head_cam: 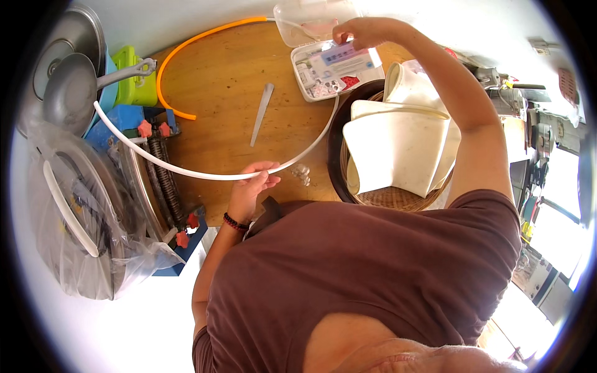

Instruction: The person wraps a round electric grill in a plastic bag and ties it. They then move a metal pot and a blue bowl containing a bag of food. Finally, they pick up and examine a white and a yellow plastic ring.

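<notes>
My left hand (254, 184) grips a white flexible tube (200, 175) between thumb and fingers, near the table's front edge. The tube bows from the pans at left towards the plastic box at right. At the far side, my right hand (366, 33) pinches a flat printed packet (340, 55) by its upper edge. That packet is tilted over a clear plastic box (313, 99) whose hinged lid (284, 28) stands open. Inside the box lie blister packs (324, 88), a small white bottle (304, 74) and a red packet (350, 82).
An orange tube (161, 77) curves along the wooden table (219, 93). A tapered grey strip (262, 114) and crumpled clear bits (302, 173) lie midway. Cream sheets (396, 144) fill a wicker basket (392, 201). A frying pan (72, 93) and a blue-framed roller machine (163, 177) crowd the left.
</notes>
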The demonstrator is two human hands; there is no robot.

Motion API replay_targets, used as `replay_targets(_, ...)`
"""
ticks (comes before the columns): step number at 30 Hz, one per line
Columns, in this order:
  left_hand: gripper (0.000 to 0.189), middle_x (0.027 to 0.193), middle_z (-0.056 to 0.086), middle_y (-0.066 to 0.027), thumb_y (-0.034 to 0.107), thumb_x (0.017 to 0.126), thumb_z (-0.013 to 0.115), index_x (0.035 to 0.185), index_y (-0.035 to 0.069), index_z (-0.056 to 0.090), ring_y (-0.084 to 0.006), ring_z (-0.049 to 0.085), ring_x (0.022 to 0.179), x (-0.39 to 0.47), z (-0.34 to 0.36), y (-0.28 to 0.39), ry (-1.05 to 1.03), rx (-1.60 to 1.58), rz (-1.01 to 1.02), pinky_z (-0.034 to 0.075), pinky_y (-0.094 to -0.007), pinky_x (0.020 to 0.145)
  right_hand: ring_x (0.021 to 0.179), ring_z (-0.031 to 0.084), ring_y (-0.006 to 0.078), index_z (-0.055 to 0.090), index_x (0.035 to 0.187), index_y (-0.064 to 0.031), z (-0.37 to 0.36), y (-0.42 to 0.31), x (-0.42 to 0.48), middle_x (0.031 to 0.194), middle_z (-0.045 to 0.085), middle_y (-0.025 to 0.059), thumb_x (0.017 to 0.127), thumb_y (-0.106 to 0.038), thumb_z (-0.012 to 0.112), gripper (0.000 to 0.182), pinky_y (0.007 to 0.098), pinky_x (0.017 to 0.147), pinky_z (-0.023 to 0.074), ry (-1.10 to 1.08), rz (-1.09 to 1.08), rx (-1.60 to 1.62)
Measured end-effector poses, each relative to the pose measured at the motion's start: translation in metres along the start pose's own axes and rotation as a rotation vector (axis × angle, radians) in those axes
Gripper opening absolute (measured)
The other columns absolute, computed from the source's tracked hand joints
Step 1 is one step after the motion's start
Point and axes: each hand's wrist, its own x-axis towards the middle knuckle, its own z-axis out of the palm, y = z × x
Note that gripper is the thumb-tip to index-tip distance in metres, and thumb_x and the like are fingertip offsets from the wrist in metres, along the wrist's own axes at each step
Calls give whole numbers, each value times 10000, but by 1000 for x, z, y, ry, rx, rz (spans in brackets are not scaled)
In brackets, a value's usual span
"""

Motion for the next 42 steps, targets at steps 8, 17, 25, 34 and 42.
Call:
replay_targets(8,217,1147,589,-143,108,935,469,1105,-4,544,-213,608,920,1,0,2,27,-27,-30,487,-327,843,945,595,342,614,972,-89,-19,73,72,1009,629,166,801,-275,562,258,457,821,462,611,320,-314)
replay_targets(17,222,1149,588,-143,103,934,465,1112,-8,538,-207,607,920,-1,-4,-4,38,-62,-39,486,-331,850,1028,562,286,522,1223,-85,-1,119,92,1050,631,135,837,-306,594,451,448,871,462,570,655,548)
replay_targets(25,211,1114,599,-146,125,931,473,1081,-4,547,-206,612,914,-1,-2,0,81,-121,48,480,-325,844,927,544,149,526,1214,-58,-52,52,-9,1033,589,37,782,-166,626,456,302,810,447,625,41,780)
replay_targets(34,196,1093,597,-163,115,929,491,1070,-13,537,-238,606,948,0,-3,-3,82,-197,161,473,-349,889,1149,486,182,578,1180,-167,-22,45,-77,1265,539,4,708,28,520,514,349,947,422,235,48,225)
replay_targets(42,180,1077,608,-157,105,931,480,1054,-9,547,-223,610,922,0,-2,-4,78,-168,124,483,-345,872,1281,364,260,376,1362,-133,9,5,-44,1373,412,95,658,-206,739,795,399,1072,296,170,5,277)
